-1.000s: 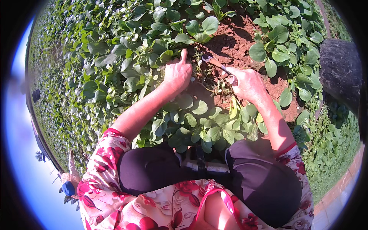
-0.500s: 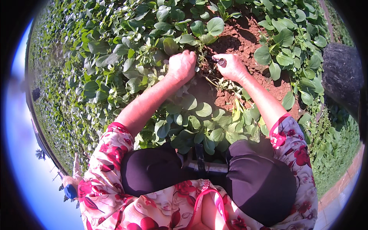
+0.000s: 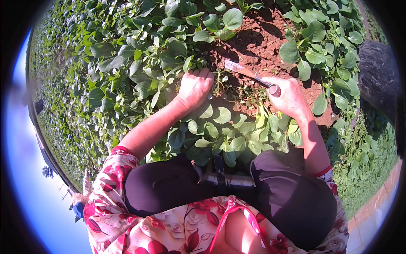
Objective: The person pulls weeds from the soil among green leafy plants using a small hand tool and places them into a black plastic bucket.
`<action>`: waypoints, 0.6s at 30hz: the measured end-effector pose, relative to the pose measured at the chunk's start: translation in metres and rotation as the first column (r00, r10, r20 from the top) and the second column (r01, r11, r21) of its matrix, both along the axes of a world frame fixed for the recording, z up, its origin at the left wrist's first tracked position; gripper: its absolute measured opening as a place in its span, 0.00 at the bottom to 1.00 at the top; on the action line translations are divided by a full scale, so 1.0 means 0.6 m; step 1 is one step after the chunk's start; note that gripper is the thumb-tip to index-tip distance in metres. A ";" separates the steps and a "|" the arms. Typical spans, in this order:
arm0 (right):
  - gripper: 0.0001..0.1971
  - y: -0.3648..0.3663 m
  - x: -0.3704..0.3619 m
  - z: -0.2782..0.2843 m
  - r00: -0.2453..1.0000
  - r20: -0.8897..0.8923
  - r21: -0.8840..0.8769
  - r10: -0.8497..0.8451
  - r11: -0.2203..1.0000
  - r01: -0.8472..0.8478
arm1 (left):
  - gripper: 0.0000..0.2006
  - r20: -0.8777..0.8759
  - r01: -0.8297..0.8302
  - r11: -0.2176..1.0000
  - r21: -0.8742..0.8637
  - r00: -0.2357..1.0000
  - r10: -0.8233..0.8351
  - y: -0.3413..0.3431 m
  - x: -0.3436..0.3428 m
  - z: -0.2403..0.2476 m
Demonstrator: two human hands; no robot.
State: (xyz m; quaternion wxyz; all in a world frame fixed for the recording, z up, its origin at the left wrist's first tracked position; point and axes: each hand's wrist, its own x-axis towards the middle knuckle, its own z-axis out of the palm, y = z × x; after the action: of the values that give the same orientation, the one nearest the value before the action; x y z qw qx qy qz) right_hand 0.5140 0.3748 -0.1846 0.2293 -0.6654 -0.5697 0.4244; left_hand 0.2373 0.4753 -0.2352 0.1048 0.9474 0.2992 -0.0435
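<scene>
While the right hand (image 3: 289,96) kept its fingers clamped around the handle of a small bladed hand tool (image 3: 246,73), I saw through the head camera that the round butt of the handle poked out at the thumb side. The narrow blade pointed up and to the left, its tip over the red soil (image 3: 253,44) and well apart from the other hand. On the blade I made out brown and pale patches, too small for me to tell dirt from glare or marking.

The left hand (image 3: 194,89) had its fingers curled in close together at the edge of the leafy plants (image 3: 146,70); their tips were hidden, so I could not tell whether they gripped a stem or only touched leaves. Between that hand and the blade stood a thin, small-leaved sprig (image 3: 219,82). Nearer the knees, a low clump of broad green leaves (image 3: 222,115) lay in front of the dark trousers (image 3: 160,186). To the right of the tool hand, more broad-leaved greens (image 3: 315,55) grew beside the soil, and beyond them I saw a large blackish object (image 3: 379,80)
</scene>
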 end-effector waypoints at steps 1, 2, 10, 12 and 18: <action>0.19 -0.007 0.004 0.001 1.000 0.007 -0.015 0.015 1.000 -0.015 | 0.07 -0.013 -0.018 1.000 0.012 1.000 0.018 -0.001 0.003 -0.001; 0.19 -0.008 -0.001 0.002 0.999 0.032 -0.036 0.016 0.999 -0.015 | 0.07 -0.026 -0.038 0.999 0.026 0.999 0.038 -0.001 0.005 -0.003; 0.19 -0.010 -0.070 -0.062 0.995 0.013 0.012 -0.100 0.995 0.100 | 0.09 -0.139 -0.066 0.998 0.007 0.988 0.067 0.007 0.007 -0.003; 0.18 0.013 -0.092 -0.069 0.997 0.022 -0.006 -0.077 0.997 0.077 | 0.08 -0.227 -0.077 0.996 -0.054 0.972 0.063 0.014 0.018 0.018; 0.19 0.015 -0.098 -0.083 0.996 0.095 0.105 -0.001 0.994 -0.009 | 0.08 -0.026 -0.072 0.993 0.094 0.997 0.074 0.021 0.002 -0.005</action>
State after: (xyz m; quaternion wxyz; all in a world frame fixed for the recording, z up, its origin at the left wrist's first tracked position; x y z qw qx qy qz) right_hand 0.4553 0.3839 -0.2346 0.2359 -0.6706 -0.6028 0.3623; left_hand 0.2385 0.4879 -0.2381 0.0576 0.9390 0.3368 -0.0394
